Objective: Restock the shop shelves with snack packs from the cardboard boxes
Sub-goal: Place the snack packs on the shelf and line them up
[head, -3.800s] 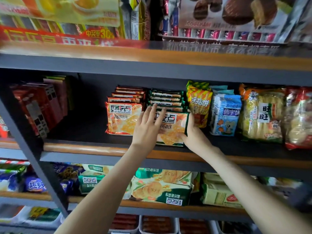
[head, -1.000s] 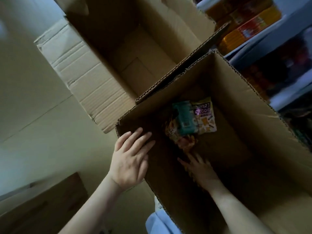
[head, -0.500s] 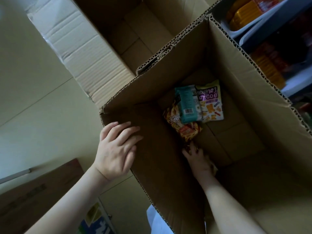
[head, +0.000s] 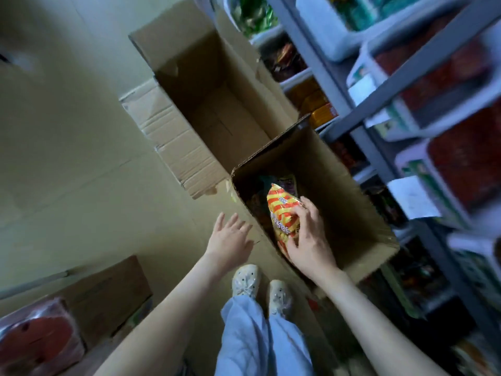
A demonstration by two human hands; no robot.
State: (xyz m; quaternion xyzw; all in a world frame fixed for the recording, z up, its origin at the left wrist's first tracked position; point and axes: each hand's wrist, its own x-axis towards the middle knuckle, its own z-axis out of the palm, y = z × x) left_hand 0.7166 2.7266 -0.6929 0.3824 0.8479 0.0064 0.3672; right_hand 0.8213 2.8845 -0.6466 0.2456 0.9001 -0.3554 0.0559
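Right hand (head: 309,240) curled round a red-and-yellow striped snack pack (head: 284,213), grip clamped on it, pack held just above the mouth of the nearer cardboard box (head: 360,202); left hand (head: 230,240) beside that box's near corner, fingers spread and apart, holding nothing; more packs dim at the box bottom; farther cardboard box (head: 189,109) open behind it on the floor; shop shelves (head: 406,77) with blurred trays of goods to the right; pale shoes (head: 246,280) below.

Bare forearms, no sleeves; light blue loose trousers (head: 260,337); white lace-up shoes (head: 245,280).
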